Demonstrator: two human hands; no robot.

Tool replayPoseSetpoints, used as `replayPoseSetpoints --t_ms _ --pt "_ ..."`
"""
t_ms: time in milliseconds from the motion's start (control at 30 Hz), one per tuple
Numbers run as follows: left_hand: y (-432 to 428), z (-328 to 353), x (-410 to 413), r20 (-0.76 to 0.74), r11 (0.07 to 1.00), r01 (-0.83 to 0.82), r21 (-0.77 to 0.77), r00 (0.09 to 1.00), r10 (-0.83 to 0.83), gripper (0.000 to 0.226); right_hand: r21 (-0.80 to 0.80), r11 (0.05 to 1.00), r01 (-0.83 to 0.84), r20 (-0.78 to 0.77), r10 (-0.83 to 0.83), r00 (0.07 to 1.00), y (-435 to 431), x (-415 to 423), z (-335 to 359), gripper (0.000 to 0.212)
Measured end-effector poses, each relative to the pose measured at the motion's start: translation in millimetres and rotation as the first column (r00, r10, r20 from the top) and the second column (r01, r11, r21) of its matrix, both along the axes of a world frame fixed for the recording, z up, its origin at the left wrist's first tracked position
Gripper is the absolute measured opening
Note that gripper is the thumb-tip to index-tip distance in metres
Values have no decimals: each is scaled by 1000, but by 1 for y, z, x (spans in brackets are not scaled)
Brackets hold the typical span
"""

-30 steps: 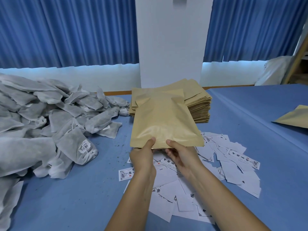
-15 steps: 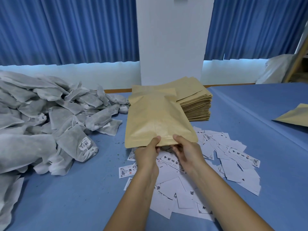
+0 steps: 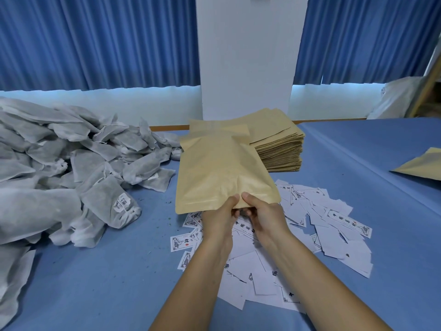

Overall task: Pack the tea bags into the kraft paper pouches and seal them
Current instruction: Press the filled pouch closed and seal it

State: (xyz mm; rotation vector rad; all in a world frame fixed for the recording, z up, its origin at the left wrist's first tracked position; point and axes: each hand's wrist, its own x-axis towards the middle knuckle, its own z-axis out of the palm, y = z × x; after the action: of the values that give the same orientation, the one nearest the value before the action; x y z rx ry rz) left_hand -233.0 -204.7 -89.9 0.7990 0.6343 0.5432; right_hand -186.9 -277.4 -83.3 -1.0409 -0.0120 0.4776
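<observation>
Blue cloth covered the worktop [image 3: 119, 283], where the left hand [image 3: 218, 220] and right hand [image 3: 265, 218] pinched the near edge of a flat tan kraft paper pouch [image 3: 222, 173] stretching away from them, grey mesh tea bags [image 3: 71, 168] heaped leftward.

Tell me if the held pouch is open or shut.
Cannot tell: the left hand and right hand pinch the pouch at its near edge and hide the mouth.

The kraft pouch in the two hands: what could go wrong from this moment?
1. The left hand and the right hand pinch the kraft pouch only at its near edge, close together, so it could sag or slip.
2. Loose paper labels lie right below the hands and might be swept aside or creased.
</observation>
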Motion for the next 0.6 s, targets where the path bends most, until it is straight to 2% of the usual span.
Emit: replayPoseSetpoints --t_ms 100,167,300,400,500,600 --pt "1 0 1 25 998 -57 -36 998 58 11 7 1000 -26 -15 26 1000 -1 0 2 9" --pt "6 1 0 20 996 -62 -63 998 64 9 12 1000 17 -50 -16 999 -3 2 2 0" --pt "11 2 -1 23 994 -30 -102 999 33 14 -44 996 76 -31 -77 997 -11 10 3 3" --pt "10 2 -2 42 987 -131 -93 990 135 31 -70 995 74 -24 -75 997 -11 10 2 7" --pt "9 3 -2 47 977 -203 -71 977 206 40 3 993 118 -72 -117 990 -9 8 2 5" --pt "8 5 -3 49 980 -179 -83 982 184 41 98 986 132 -108 -121 987 -6 5 1 12"
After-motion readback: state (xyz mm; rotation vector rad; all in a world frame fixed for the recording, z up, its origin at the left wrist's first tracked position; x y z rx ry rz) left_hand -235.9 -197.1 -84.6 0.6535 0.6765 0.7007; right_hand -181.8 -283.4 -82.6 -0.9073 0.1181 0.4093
